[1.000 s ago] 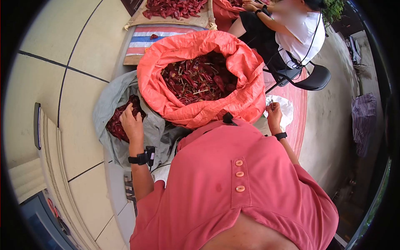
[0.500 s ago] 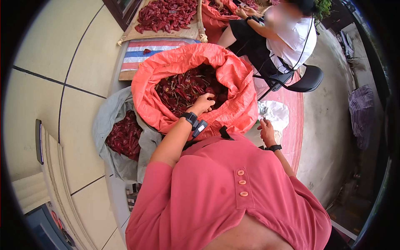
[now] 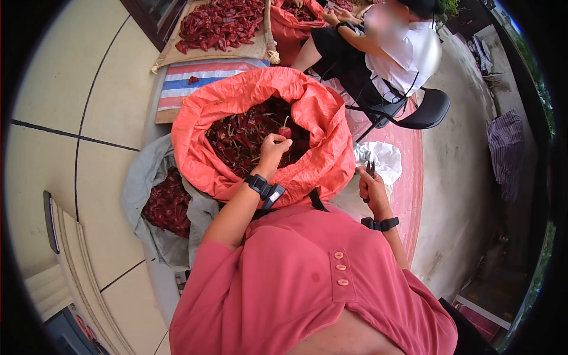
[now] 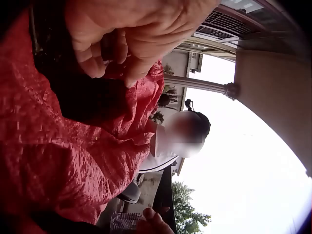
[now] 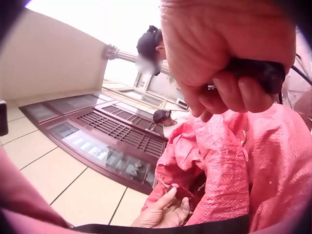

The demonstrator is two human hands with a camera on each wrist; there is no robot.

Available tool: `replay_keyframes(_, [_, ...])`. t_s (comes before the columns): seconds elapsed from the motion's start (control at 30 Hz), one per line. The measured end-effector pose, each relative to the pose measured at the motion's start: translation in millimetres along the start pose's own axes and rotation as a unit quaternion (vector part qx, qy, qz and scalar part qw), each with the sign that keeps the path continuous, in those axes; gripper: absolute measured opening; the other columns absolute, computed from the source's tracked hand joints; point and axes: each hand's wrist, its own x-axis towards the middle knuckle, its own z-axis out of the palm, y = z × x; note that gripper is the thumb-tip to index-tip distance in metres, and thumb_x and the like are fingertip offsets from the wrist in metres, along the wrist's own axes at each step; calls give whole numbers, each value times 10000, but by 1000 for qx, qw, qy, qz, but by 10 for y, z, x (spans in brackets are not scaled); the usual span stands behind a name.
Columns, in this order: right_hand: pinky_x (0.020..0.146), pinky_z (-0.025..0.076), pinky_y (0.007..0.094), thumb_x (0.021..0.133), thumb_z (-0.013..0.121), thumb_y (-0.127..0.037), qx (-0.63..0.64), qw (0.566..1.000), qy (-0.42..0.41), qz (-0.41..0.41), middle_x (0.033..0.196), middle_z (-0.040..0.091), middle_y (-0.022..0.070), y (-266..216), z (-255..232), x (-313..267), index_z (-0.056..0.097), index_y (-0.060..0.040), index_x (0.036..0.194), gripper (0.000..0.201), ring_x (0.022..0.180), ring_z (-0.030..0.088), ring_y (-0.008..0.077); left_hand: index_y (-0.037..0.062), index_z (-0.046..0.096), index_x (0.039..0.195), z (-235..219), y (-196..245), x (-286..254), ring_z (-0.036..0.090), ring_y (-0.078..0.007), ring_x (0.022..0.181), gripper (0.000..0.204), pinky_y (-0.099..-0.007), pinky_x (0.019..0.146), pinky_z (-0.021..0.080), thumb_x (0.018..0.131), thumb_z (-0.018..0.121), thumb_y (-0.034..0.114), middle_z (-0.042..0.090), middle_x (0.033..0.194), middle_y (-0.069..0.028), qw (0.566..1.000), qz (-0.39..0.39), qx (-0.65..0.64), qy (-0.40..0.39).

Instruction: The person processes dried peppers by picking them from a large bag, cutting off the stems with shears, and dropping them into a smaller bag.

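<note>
My left hand [image 3: 272, 155] is over the mouth of a large red woven sack [image 3: 322, 97] and pinches a dried red chili pepper [image 3: 285, 131] whose pale stem points up. Dried chilies [image 3: 234, 142] with stems fill the sack below it. Off to the right of the sack, my right hand [image 3: 374, 192] grips a pair of small dark snips [image 3: 370, 168], blades pointing away from me. The right wrist view shows their black handle [image 5: 265, 75] under the curled fingers. In the left wrist view, the curled fingers of the left hand largely hide the pepper.
A grey sack [image 3: 139, 177] with dark red chilies [image 3: 167, 204] stands at the left. Behind the red sack lies a striped sheet [image 3: 207, 76], with a mat of chilies [image 3: 220, 25] beyond. A white plastic bag [image 3: 386, 158] sits at the right, near a person on a black chair [image 3: 432, 109].
My left hand has gone from the grey sack to the red sack and picked up a chili pepper. My right hand keeps the snips, whose blades now show more clearly.
</note>
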Motion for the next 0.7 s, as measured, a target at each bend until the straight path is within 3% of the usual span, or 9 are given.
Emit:
replay_keyframes(0.1, [381,194,217,925,620,-211,-67,992,-85,-70,599,411,-85,-380,451,-46,605,-66,1052,194,405,278,24,30,480,866,-36,311,-277,469,-121,698,369,-262,658,435,785,769,244,503,816,-7,982,93,160,50])
replay_keyframes(0.13, [411,225,206,911,640,-203,-97,987,-107,-75,621,428,-83,-520,626,-70,613,-64,1058,205,446,314,19,52,430,830,-25,453,-389,433,-135,680,461,-272,636,421,752,801,314,445,771,-6,983,112,137,50])
replay_keyframes(0.2, [469,288,185,883,678,-187,-157,971,-154,-91,665,460,-81,-789,993,-85,628,-59,1070,232,528,387,10,35,433,841,-16,613,-498,462,-165,658,456,-303,607,426,737,810,269,480,760,-46,969,164,175,61])
replay_keyframes(0.27, [562,350,188,876,685,-169,-161,954,-199,-157,730,499,-67,-922,1372,-79,629,-52,1069,232,625,442,23,28,429,880,-34,797,-616,504,-206,658,467,-331,617,453,726,819,236,509,770,-88,949,215,223,60])
replay_keyframes(0.37, [692,408,214,872,683,-131,-133,929,-271,-214,810,538,-43,-924,1797,59,641,-40,1034,191,759,498,55,41,422,893,-36,1019,-765,540,-223,711,462,-354,670,477,726,818,210,516,784,-91,966,193,166,47])
replay_keyframes(0.4, [733,422,226,872,681,-116,-119,921,-296,-224,833,547,-34,-890,1885,128,646,-36,1017,170,802,513,68,18,467,1025,-42,1180,-878,570,-195,788,451,-344,738,490,759,795,178,580,862,-106,964,175,191,57])
replay_keyframes(0.5, [740,441,252,857,682,-80,-162,891,-272,-327,858,568,-12,-785,2049,285,660,-36,950,106,819,535,98,19,495,1139,-143,1173,-865,582,-236,743,484,-337,723,493,783,770,197,603,863,-99,862,392,280,159])
replay_keyframes(0.6, [729,462,278,819,690,-59,-259,802,-235,-485,901,579,42,-823,2180,271,655,-49,899,87,818,568,167,32,514,1210,-258,1154,-881,609,-272,751,448,-344,723,495,836,704,190,630,903,-117,851,415,298,122])
replay_keyframes(0.7, [669,473,284,814,686,-60,-360,689,-195,-599,879,579,55,-911,2260,135,642,-61,919,113,749,573,190,17,553,1147,-319,1144,-851,639,-287,816,304,-359,729,494,892,620,169,643,935,-155,930,311,193,41])
